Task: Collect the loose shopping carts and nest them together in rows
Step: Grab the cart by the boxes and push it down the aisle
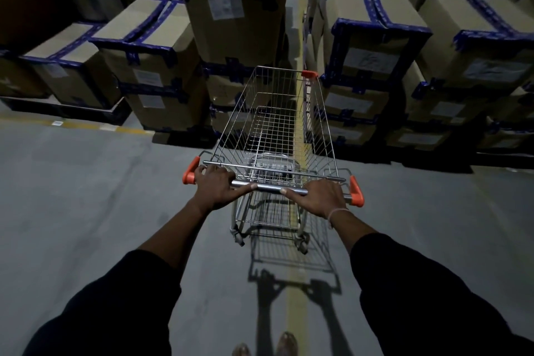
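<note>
Head: both hands (216, 186) grip cart handle (268, 187).

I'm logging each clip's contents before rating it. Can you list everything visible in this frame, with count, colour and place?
shopping cart: one, silver wire with orange corner caps, centre, basket empty, front pointing into the gap between the box stacks
cart handle: one, bare metal bar with orange end caps, nearest the person
cardboard boxes: many, brown with blue tape and pale labels, stacked left and right of the gap
pallets: dark, under the stacks; count unclear
floor: grey concrete, with the cart's shadow
yellow line: one runs under the cart; another borders the left stack
left hand: gripping the handle's left end
right hand: gripping the right end, pale wristband
sleeves: two, black
feet: two, bottom edge
</note>
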